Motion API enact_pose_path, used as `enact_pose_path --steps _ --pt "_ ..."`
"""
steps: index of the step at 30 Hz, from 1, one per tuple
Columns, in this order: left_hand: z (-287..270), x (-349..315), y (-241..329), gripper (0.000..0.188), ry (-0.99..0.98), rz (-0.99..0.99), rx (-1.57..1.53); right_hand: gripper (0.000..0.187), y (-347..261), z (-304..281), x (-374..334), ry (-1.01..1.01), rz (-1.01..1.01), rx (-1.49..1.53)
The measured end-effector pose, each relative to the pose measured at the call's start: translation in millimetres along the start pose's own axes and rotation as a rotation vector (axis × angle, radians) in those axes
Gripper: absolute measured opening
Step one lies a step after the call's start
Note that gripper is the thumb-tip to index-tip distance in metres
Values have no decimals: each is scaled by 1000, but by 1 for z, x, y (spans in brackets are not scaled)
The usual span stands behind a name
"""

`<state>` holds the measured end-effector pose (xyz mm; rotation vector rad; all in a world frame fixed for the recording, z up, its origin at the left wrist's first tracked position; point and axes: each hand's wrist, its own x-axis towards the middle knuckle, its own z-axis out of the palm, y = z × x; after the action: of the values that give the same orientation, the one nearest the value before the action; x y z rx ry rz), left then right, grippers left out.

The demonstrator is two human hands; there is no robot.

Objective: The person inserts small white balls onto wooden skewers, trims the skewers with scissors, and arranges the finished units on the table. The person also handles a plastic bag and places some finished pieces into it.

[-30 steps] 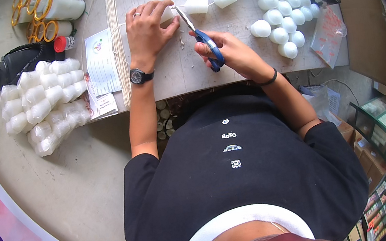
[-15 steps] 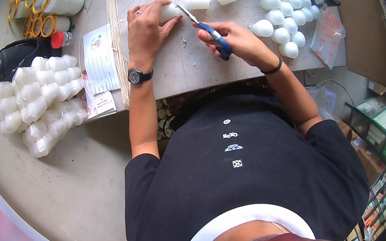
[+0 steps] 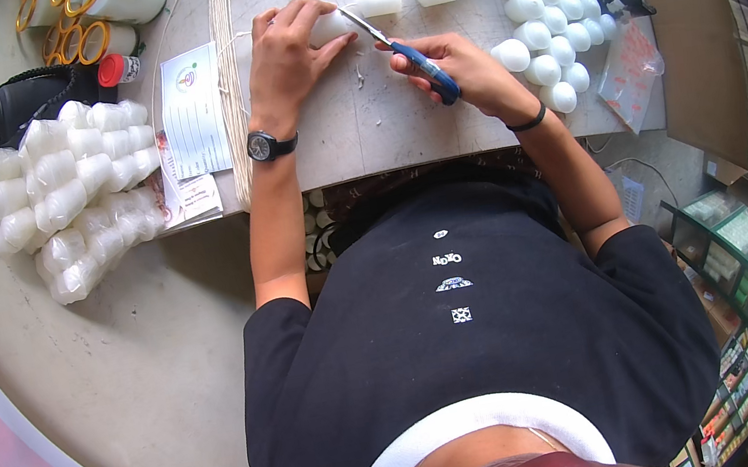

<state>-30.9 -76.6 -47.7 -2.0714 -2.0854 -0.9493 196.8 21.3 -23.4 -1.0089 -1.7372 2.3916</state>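
My left hand (image 3: 288, 59), with a watch on its wrist, grips a white candle (image 3: 329, 27) lying on its side on the table. Its fingers wrap over the candle and hide part of it. In my right hand (image 3: 474, 73) is a pair of scissors (image 3: 425, 71) with blue handles. The blade tips reach the candle's right end, by the thin wick there. Beyond that end lie more white candles (image 3: 379, 0), on their sides and joined by wick. Small white scraps (image 3: 361, 79) are scattered below the blades.
A bundle of pale cord (image 3: 232, 99) runs beside a printed card (image 3: 195, 115) left of my left hand. Bagged white candles (image 3: 73, 183) and a black bag (image 3: 31, 104) are farther left. Rows of white candles (image 3: 544, 6) stand to the right, near a plastic bag (image 3: 631, 75).
My right hand has shifted slightly right, and the scissor handles have swung a little to the right. The blade tips stay at the candle's end. My left hand keeps its hold.
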Motion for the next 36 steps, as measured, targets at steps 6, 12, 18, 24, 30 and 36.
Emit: enact_pose_path --steps 6,12,18,24,30,36 --pt "-1 1 3 38 -12 -37 16 41 -3 4 -6 15 -16 -36" --pt "2 4 13 40 -20 -100 143 62 -14 2 -33 -87 69 -62" --pt "11 14 17 35 36 2 273 81 -8 7 -73 85 62 120" --pt "14 22 19 20 -72 -19 244 86 -2 2 -56 116 83 40" --pt "16 21 18 16 -46 -41 220 62 -3 -3 -38 160 23 10" --pt "16 18 14 15 -43 -27 211 55 -3 -12 -33 160 7 -6"
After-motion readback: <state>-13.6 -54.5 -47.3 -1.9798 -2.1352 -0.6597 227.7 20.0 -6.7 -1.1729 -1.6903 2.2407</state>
